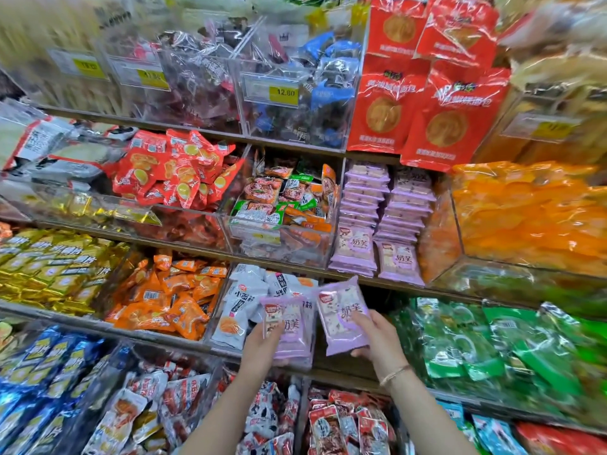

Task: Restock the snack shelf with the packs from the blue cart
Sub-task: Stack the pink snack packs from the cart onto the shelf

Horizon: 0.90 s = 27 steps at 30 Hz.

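Observation:
My left hand (pixel 262 344) grips a small stack of purple snack packs (pixel 292 330) in front of the shelves. My right hand (pixel 377 336) holds another purple pack (pixel 341 315) just to the right, thumb across its front. Both are held below a shelf slot where matching purple packs (pixel 381 218) stand in two rows. The blue cart is out of view.
The snack shelf (pixel 184 251) has several tiers of clear bins: red packs (pixel 174 169), orange packs (pixel 170 297), white packs (pixel 243 300), green packs (pixel 486 343), orange bags (pixel 532 215) and tall red bags (pixel 427 93) above. Price tags (pixel 284 91) hang on the top bins.

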Available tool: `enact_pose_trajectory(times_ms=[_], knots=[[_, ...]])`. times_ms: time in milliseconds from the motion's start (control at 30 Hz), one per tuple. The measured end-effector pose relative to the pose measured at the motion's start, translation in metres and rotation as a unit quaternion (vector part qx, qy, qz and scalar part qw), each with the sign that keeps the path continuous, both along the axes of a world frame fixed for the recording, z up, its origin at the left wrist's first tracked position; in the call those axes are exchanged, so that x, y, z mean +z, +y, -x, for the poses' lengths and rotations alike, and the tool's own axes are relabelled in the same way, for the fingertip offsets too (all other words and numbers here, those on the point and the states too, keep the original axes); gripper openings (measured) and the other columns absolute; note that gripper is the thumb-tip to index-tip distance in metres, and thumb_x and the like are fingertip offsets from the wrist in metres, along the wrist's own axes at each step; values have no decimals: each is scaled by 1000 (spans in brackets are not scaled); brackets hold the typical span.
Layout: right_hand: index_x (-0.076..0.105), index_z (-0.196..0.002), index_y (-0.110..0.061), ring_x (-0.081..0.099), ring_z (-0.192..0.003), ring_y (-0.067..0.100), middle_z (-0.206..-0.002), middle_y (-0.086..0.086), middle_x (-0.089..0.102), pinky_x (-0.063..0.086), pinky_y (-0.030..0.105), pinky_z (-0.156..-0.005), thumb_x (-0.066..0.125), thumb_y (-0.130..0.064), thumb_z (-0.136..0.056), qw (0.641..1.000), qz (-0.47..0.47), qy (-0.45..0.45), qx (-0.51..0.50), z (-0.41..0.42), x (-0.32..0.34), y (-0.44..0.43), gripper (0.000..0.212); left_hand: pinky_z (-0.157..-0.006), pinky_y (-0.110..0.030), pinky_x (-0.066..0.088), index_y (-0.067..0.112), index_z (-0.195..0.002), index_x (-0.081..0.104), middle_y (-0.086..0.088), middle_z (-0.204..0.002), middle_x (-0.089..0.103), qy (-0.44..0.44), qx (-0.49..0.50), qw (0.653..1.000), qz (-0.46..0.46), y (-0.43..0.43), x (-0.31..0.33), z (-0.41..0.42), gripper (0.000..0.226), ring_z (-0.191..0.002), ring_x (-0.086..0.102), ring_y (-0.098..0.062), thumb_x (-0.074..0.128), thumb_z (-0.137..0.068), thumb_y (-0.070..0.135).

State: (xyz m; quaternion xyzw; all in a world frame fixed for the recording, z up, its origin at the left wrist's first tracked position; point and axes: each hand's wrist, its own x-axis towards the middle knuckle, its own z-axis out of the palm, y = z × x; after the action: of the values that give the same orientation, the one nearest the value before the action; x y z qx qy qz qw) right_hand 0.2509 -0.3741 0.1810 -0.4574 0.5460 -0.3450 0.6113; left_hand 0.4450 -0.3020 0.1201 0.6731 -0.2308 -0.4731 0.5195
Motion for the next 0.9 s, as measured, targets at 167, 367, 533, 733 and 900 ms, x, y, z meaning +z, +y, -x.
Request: enact_pose_trajectory(times_ms=[167,367,533,733,900], knots=[[60,-85,-12,61,-68,22,-88,10,64,49,25,-42,40,-3,-90,979,-11,-169,-117,27,40,-33,23,-69,-36,60,13,-125,55,-7,-120,59,-2,8,1000,2,-13,8,2,35,-100,63,-24,58,-94,28],[66,-84,-11,66,-87,19,-105,5,66,56,25,-61,50,-10,-91,966,79,-206,-133,19,96,-93,18,-60,-30,59,15,-110,58,-6,-107,63,-18,-70,996,48,-39,20,19,18,-89,67,-19,58,-94,24],[60,-81,-14,60,-57,14,-92,5,63,48,22,-48,49,-18,-91,955,41,-209,-208,12,119,-149,15,-61,-30,59,13,-112,58,-1,-102,62,38,-20,999,18,-42,1,18,23,-94,63,-20,62,-92,24],[54,-78,-14,40,-38,8,-65,1,50,30,15,-33,49,-12,-85,931,26,-249,-265,8,129,-192,9,-64,-32,60,13,-104,61,-3,-97,63,39,-26,999,26,-40,-4,17,16,-91,65,-20,61,-93,24],[56,-110,5,59,-50,5,-83,5,61,51,14,-46,64,-4,-85,896,65,-289,-332,-3,134,-211,28,-64,-30,59,19,-96,61,-5,-96,63,45,-27,998,31,-40,-1,18,4,-89,64,-20,59,-94,22]])
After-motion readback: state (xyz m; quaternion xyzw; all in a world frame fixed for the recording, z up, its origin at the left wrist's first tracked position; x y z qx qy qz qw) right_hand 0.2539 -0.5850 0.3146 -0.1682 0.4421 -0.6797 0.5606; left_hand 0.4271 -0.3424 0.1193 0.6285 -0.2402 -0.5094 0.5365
